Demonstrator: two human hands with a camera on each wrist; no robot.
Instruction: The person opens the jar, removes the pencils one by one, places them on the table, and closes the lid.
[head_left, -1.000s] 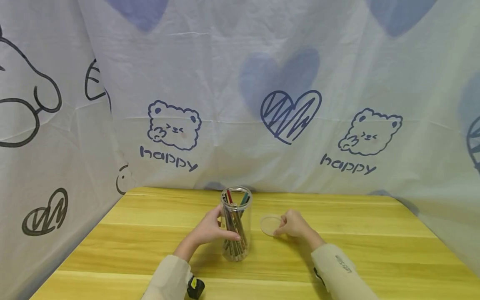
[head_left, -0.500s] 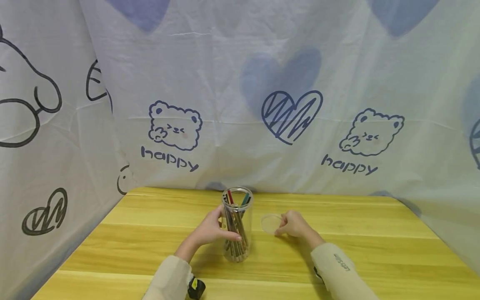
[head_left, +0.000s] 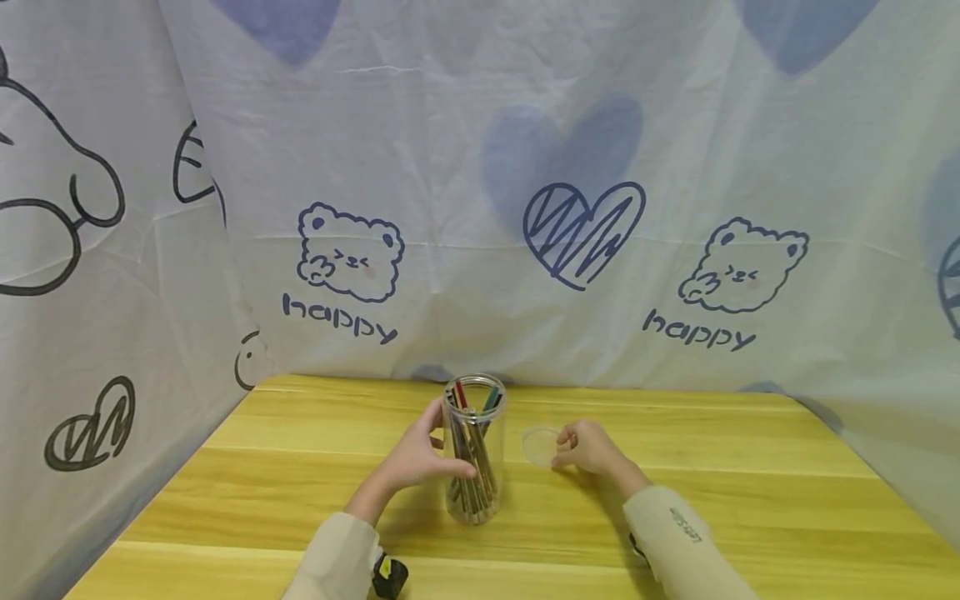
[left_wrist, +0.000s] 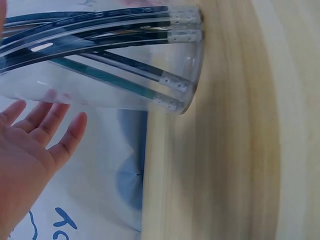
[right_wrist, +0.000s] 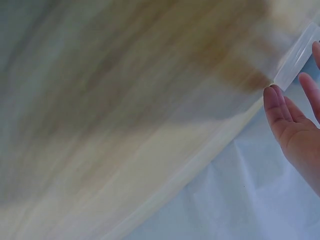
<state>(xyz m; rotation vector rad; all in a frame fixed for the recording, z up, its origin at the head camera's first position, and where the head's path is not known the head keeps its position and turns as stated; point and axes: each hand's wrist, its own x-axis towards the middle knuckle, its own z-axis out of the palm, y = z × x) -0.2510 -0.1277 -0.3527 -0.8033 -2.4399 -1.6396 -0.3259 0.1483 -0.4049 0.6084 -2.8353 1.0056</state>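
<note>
A tall clear jar [head_left: 491, 450] stands upright on the table, full of dark pencils [head_left: 474, 467], with a red and a teal one among them. My left hand [head_left: 420, 454] is at the jar's left side, thumb across its front and fingers toward the back. In the left wrist view, the fingers [left_wrist: 70, 137] are loosely spread, some tips right at the jar wall, and pencil ferrules show at its base. A round clear lid [head_left: 536, 447] lies right of the jar. My right hand [head_left: 592, 450] is at its right rim; the right wrist view shows relaxed, separated fingers [right_wrist: 276, 110] beside the lid edge.
The yellow wood-grain table [head_left: 712, 475] reaches back to a white printed curtain [head_left: 465, 250] hanging behind it. Another curtain section [head_left: 112, 333] closes off the left side. A black wrist device [head_left: 388, 577] sits at the left cuff.
The left thumb has shifted slightly left along the jar, and its fingers have loosened. The right fingertips have parted a little at the lid's rim. Jar and lid stay nearly in place.
</note>
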